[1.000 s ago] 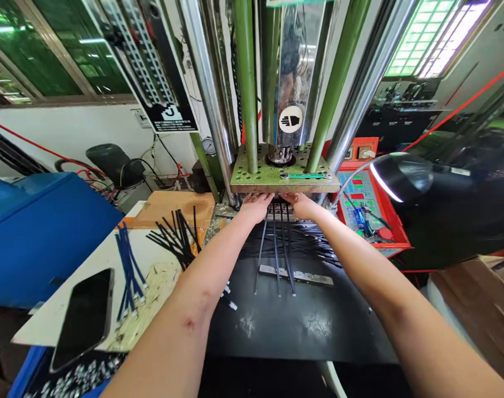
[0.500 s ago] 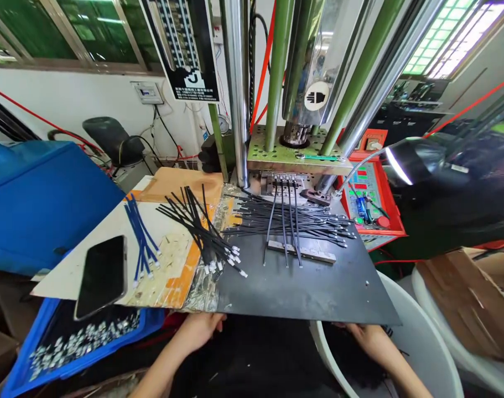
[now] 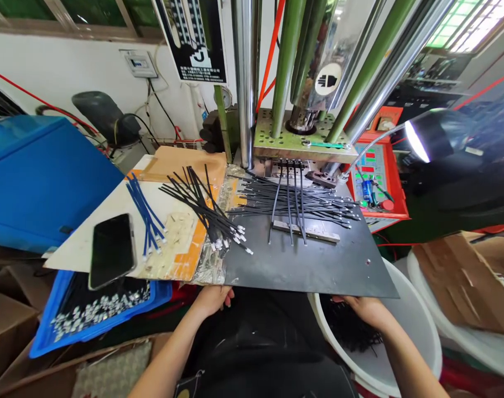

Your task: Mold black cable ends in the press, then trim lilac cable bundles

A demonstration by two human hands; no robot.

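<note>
My left hand is at the front edge of the worktable, fingers curled and partly hidden under it; whatever they hold is out of sight. At the right part of the same edge is my right hand, its fingers tucked beneath the dark metal tabletop. Several black cables run from the mould in the press across a metal bar. A pile of black cables lies under them. Left of it is a bundle of black cables with white connectors.
Blue cables and a phone lie on the left board. Below stands a blue bin of connector-ended cables. A white bucket is under the right edge. The press plate, lamp and red control box stand behind.
My view has tilted down, so the table sits higher in the picture and more of my lap shows. Both hands stay at the table edge; the cables keep their places.
</note>
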